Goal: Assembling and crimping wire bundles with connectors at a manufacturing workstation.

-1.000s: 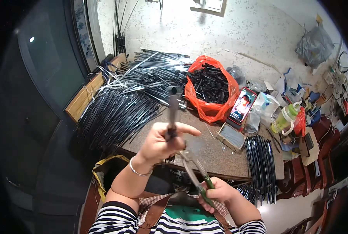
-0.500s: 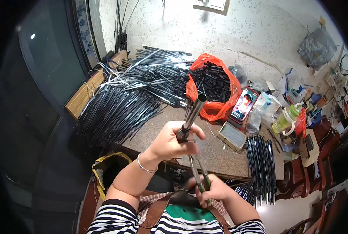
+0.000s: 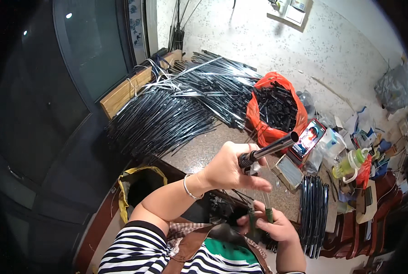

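Note:
My left hand (image 3: pixel 229 166) is closed around a dark, shiny metal tube (image 3: pixel 277 145) with a black ribbed collar at its lower end. The tube points up and to the right, its round open end uppermost. Below it, my right hand (image 3: pixel 278 227) grips green-handled pliers (image 3: pixel 269 214), with the two handles spread apart. The pliers' jaws reach up to just under the collar, where my left hand partly hides them. Whether the jaws touch the tube I cannot tell.
Bundles of thin black metal rods (image 3: pixel 167 121) cover the table's left side. Behind my hands is a red plastic bag (image 3: pixel 300 130) of small black parts. A phone (image 3: pixel 308 138), a small open box (image 3: pixel 288 171), a green bottle (image 3: pixel 350 164) and more rods (image 3: pixel 313 214) lie right.
The view has shifted, so the table sits differently in it. The tube has tilted from nearly upright toward the right. In my right hand the plier handles have spread wider.

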Motion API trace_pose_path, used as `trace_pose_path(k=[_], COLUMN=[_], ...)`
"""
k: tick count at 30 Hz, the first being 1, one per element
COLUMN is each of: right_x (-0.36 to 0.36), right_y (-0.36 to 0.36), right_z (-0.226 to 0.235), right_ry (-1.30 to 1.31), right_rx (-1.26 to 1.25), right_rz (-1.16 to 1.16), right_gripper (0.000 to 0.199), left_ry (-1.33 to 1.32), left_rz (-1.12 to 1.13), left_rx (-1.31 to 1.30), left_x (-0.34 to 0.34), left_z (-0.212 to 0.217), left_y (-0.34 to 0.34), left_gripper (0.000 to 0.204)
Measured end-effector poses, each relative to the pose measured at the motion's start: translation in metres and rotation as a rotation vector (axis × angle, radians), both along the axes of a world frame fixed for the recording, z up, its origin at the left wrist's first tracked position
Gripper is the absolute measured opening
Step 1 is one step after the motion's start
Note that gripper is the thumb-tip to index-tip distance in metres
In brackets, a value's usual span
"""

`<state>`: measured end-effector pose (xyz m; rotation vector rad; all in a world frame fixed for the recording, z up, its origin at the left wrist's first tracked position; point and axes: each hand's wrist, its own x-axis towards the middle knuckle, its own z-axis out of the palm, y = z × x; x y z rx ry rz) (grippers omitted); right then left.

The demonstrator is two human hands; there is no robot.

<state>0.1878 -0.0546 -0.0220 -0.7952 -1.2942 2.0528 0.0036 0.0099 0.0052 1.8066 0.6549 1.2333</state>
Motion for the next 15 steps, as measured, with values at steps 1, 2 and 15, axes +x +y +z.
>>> trace_pose_path(k=[1,2,15], right_x=[0.004,0.004,-0.019], right_y=[0.001,0.002,-0.005], right_z=[0.001,0.0,-0.024], right_ry=[-0.036,-0.035,-0.583], right_rx=[-0.049,-0.051,0.755], right_rz=[0.031,0.035,-0.413], right_gripper=[0.033,0.033,0.011], left_ry=[-0.029,-0.027,-0.184], left_rz=[0.014,0.018,0.129], left_rx=[0.0,-0.002,-0.144], left_x=[-0.001,0.0,0.013], left_z=[0.002,0.002,-0.013], left_y=[-0.002,-0.003,-0.01], left_gripper=[0.029,0.029,0.03])
